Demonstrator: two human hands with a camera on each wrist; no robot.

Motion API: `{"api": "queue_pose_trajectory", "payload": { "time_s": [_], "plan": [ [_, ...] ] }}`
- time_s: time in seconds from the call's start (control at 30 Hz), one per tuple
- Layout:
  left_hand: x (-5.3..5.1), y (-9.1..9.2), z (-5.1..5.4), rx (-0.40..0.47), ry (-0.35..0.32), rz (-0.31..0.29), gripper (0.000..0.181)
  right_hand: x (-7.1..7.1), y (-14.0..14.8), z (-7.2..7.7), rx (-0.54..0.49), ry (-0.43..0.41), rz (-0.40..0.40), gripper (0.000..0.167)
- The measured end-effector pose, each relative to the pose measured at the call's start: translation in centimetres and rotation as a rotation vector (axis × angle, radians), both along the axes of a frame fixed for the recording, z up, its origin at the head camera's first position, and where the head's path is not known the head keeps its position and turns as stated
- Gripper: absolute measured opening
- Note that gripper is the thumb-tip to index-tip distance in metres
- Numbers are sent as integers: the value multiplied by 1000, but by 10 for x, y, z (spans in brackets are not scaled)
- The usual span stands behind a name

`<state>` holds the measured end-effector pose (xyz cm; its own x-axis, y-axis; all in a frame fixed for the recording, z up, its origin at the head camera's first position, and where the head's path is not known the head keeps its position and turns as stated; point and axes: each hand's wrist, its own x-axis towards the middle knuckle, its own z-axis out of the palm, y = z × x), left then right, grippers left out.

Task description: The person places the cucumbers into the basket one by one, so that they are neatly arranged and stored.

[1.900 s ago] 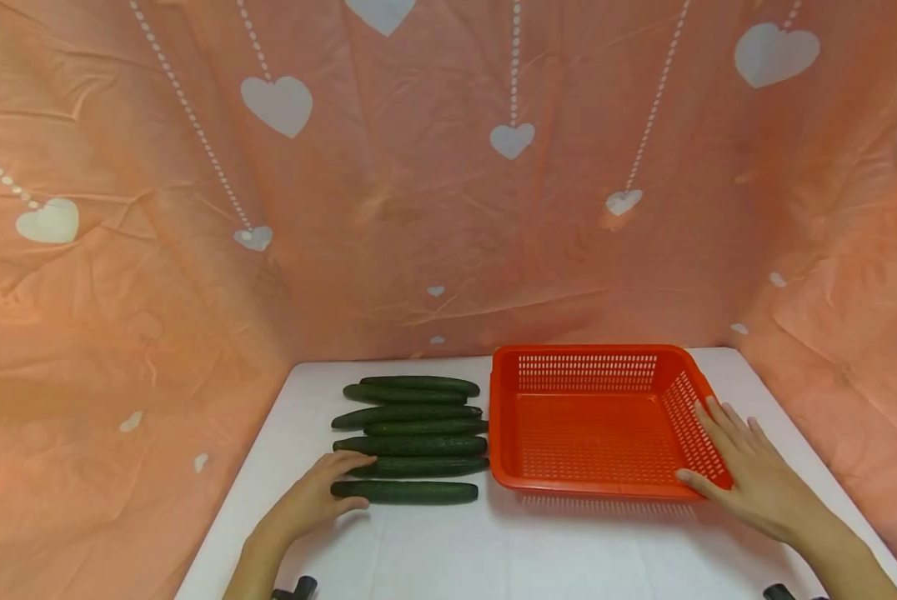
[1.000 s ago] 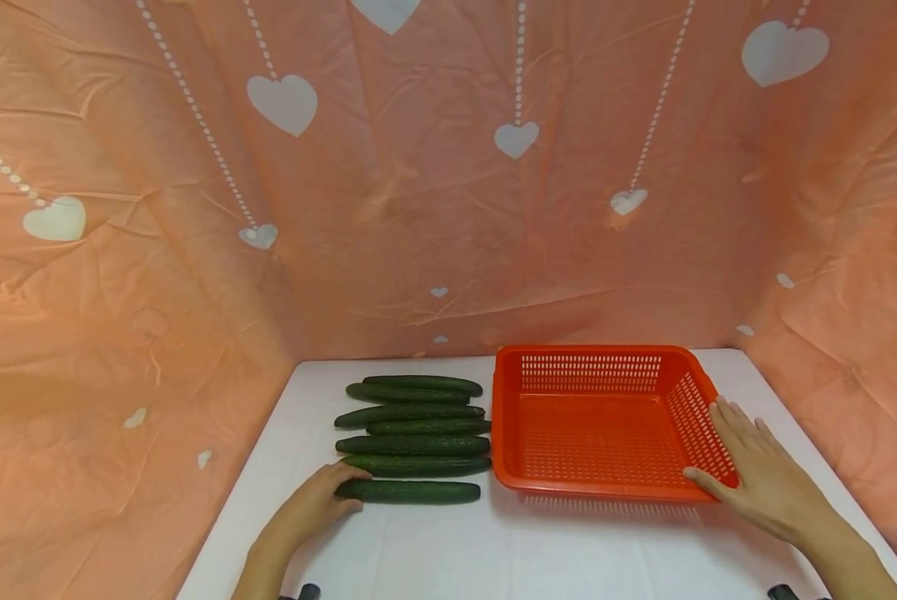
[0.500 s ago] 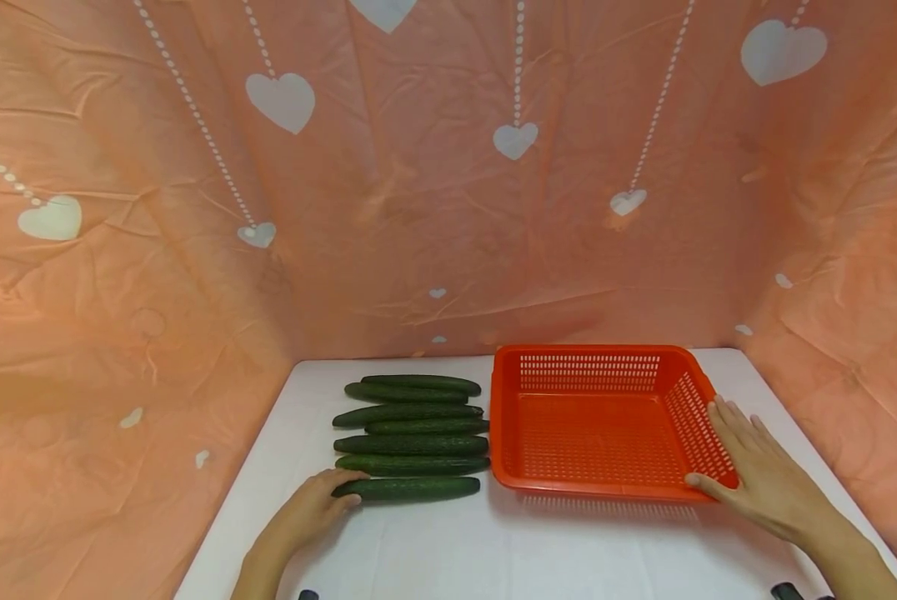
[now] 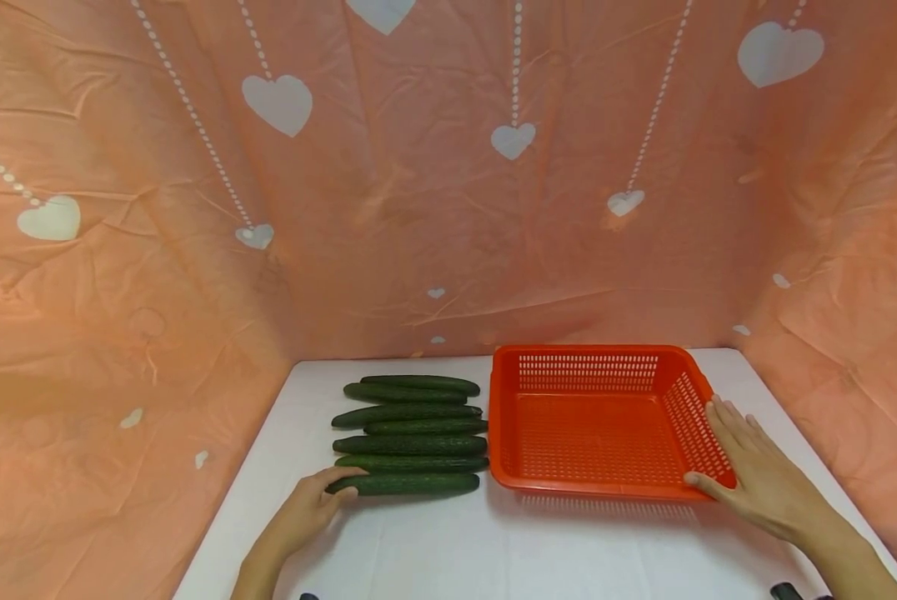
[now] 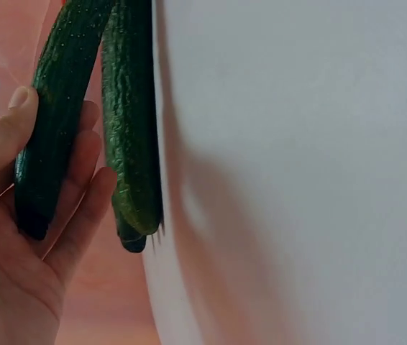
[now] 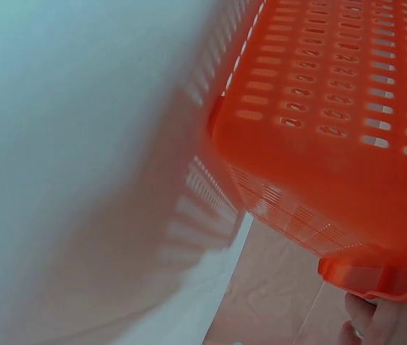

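Observation:
At the front of the row, my left hand (image 4: 303, 504) holds a cucumber (image 4: 418, 484) by its left end, the thumb on one side and the fingers on the other. In the left wrist view this cucumber (image 5: 56, 108) is tilted and its held end is apart from the neighbouring cucumber (image 5: 130, 129). My right hand (image 4: 764, 479) rests with straight fingers on the right rim of a red plastic basket (image 4: 591, 492), its thumb near the front corner. In the right wrist view only part of the right hand (image 6: 380, 323) shows, below the rim.
Several more cucumbers (image 4: 411, 446) lie side by side left of the basket, some reaching close to its left wall. A white cloth (image 4: 553, 558) covers the table. Orange drapes (image 4: 448, 208) with white hearts stand behind and at both sides.
My left hand has moved from over the front two cucumbers to the front one's left end and grips it. That cucumber has shifted slightly away from me. The right hand stays on the basket.

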<state>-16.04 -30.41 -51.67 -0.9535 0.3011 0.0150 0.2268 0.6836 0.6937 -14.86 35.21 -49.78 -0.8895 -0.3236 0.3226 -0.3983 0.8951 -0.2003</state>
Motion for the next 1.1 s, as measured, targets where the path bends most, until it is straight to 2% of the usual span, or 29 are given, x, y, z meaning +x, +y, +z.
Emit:
{"api": "queue_pose_trajectory", "payload": {
  "time_s": [0.33,0.43,0.57,0.7,0.87,1.1],
  "plan": [
    [8,0,16,0,267,112,27,-1,0,1,-7,-19,-13,112],
    [10,3,24,15,312,150,29,-1,0,0,-9,-13,-8,112],
    [8,11,34,73,306,185,30,-1,1,-1,-13,7,6,111],
    [2,23,40,135,290,181,31,-1,0,-2,-16,13,6,111],
    [-5,46,46,179,283,150,31,-1,1,-5,-20,23,12,111],
    [-14,82,45,184,312,71,32,-3,2,-8,-20,52,29,110]
  ]
}}
